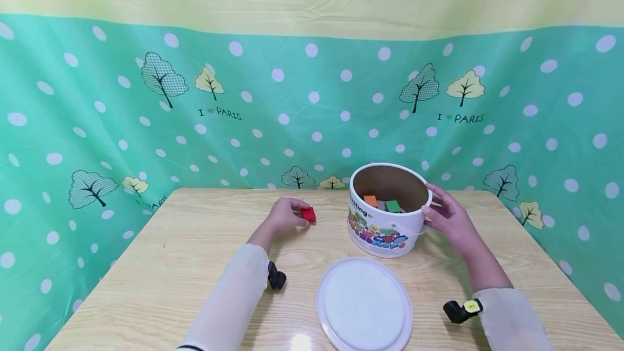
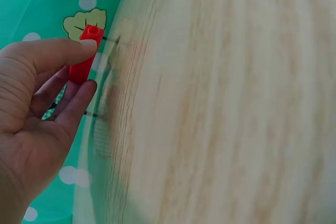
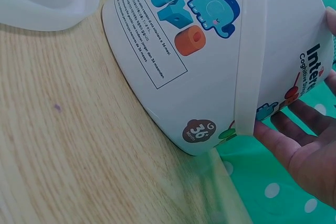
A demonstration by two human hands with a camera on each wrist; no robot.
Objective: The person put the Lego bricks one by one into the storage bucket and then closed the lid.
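Between thumb and fingers, my left hand (image 1: 287, 215) pinches a small red toy block (image 1: 309, 214) at the table's back middle. In the left wrist view the red block (image 2: 87, 53) shows a round stud on its end. A white printed bucket (image 1: 377, 229) stands to the right of it, with an orange block (image 1: 370, 200) and a green block (image 1: 392, 206) visible inside. My right hand (image 1: 448, 213) holds the bucket's right side near the rim. In the right wrist view its fingers lie against the wall of the bucket (image 3: 210, 82), beside the pale handle (image 3: 248, 61); some fingertips are hidden.
A round white lid (image 1: 364, 305) lies on the wooden table (image 1: 195, 242) in front of the bucket. A green dotted curtain (image 1: 263, 96) hangs along the back and sides. Each forearm carries a small black camera, one at the left sleeve (image 1: 277, 278).
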